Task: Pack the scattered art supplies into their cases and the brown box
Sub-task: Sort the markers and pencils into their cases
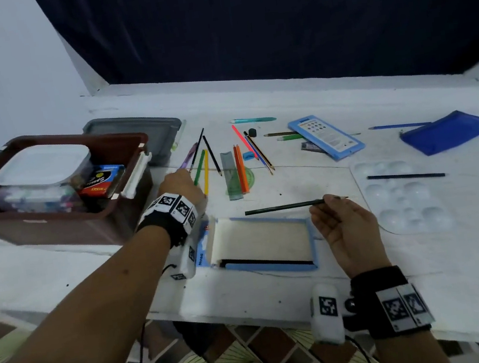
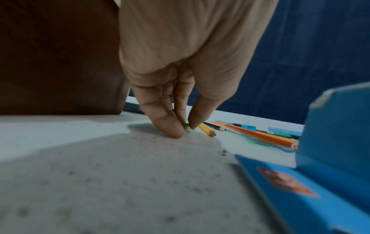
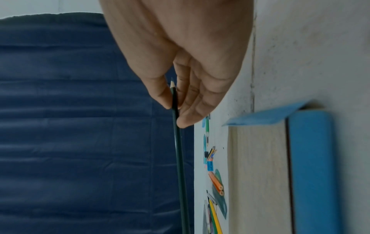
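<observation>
Right hand [image 1: 348, 229] pinches the dark pencil [image 1: 284, 206] near its tip, level above the open blue case [image 1: 259, 245] — lower it flat inside. Left hand [image 1: 182, 185] seems to pinch the green pencil [image 1: 199, 168] on the table — lift cleanly.

"Ninso" is printed in white on the opened flap of the light-blue cardboard pencil case [image 1: 201, 255]; other print is blurred beyond reading.
</observation>
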